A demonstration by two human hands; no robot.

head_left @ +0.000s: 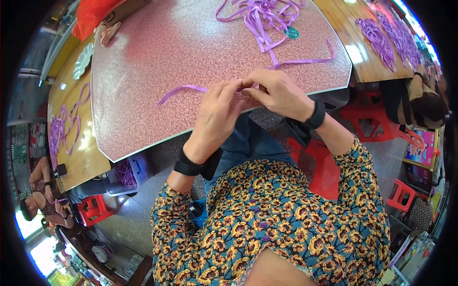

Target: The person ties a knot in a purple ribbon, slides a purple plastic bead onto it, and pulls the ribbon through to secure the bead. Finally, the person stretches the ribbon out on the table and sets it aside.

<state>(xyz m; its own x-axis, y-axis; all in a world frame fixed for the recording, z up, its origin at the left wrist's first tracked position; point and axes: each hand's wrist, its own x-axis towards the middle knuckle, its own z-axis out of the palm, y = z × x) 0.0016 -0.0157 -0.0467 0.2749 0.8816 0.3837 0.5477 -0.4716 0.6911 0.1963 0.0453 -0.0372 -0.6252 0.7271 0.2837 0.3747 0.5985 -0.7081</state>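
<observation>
At the near edge of the pink speckled table [152, 62], my left hand [213, 112] and my right hand [279, 93] meet with fingertips nearly touching. Both pinch a flat purple ribbon [187, 87] between them; the part at the fingertips is mostly hidden. One ribbon end lies out to the left on the tabletop, and another strip [307, 61] runs off to the right and curls up. Beyond my right hand is a loose tangle of purple ribbon [262, 21], with a strip trailing toward my fingers. A small round teal piece [291, 33] rests beside the tangle.
Purple ribbon bundles [377, 43] lie on the wooden surface at right; more ribbon [58, 131] is at left. A red bag [93, 18] sits at the far left corner. Red stools [327, 171] stand below. Other people sit at both sides.
</observation>
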